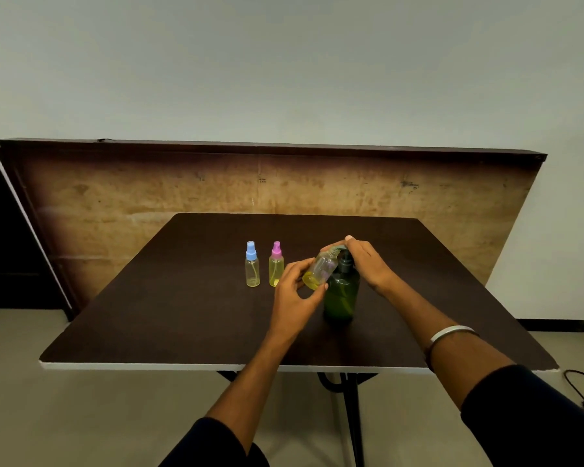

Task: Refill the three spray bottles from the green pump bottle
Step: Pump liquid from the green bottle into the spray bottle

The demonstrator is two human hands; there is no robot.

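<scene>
**Head view: open spray bottle is tilting at the pump**

Head camera is showing me both hands over the dark table (169, 318). My left hand (295, 291) is gripping the uncapped spray bottle (321, 269) near its bottom, fingers curled round it. The bottle is leaning, its threaded neck pointing toward 1 o'clock, just under the pump head. A little yellow liquid is lying at its low end. My right hand (364, 261) is resting on top of the green pump bottle (341, 294), fingers bent over the pump head. The green bottle is standing upright on the table. At 9 o'clock from it, the pink-capped bottle (276, 264) and the blue-capped bottle (252, 264) are standing side by side, apart from each other, both capped. A metal bangle (452, 332) is sitting on my right wrist.
</scene>
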